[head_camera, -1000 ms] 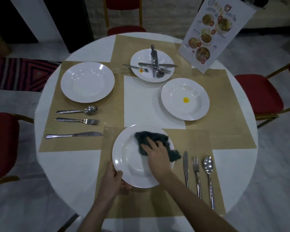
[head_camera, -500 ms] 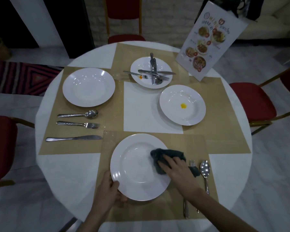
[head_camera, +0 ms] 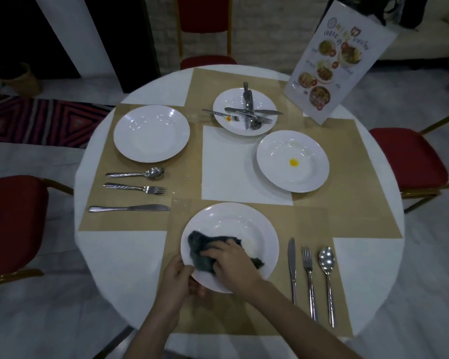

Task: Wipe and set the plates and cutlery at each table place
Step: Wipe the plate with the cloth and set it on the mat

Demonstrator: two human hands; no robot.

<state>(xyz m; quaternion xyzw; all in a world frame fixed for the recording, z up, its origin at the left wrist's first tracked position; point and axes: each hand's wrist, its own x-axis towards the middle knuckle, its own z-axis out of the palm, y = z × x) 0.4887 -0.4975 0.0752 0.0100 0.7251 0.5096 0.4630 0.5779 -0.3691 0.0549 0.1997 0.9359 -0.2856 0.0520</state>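
A white plate (head_camera: 233, 224) lies on the nearest beige placemat (head_camera: 309, 226). My right hand (head_camera: 231, 263) presses a dark grey cloth (head_camera: 202, 248) onto the plate's near left part. My left hand (head_camera: 178, 279) grips the plate's near left rim. Right of the plate lie a knife (head_camera: 292, 265), a fork (head_camera: 309, 278) and a spoon (head_camera: 327, 275). At the left place sit a clean plate (head_camera: 151, 133) with a spoon (head_camera: 138, 174), a fork (head_camera: 135, 188) and a knife (head_camera: 128, 208). A plate with a yellow spot (head_camera: 292, 160) lies at the right.
A small plate (head_camera: 228, 103) at the far side holds several crossed pieces of cutlery. A menu card (head_camera: 340, 58) stands at the table's far right. Red chairs stand at the left (head_camera: 11, 224), the right (head_camera: 410, 159) and the far side (head_camera: 205, 60) of the round white table (head_camera: 119, 252).
My right hand has swept the cloth from the plate's right edge back across to its near left part. The knife, fork and spoon it covered now show fully. My left hand still holds the rim.
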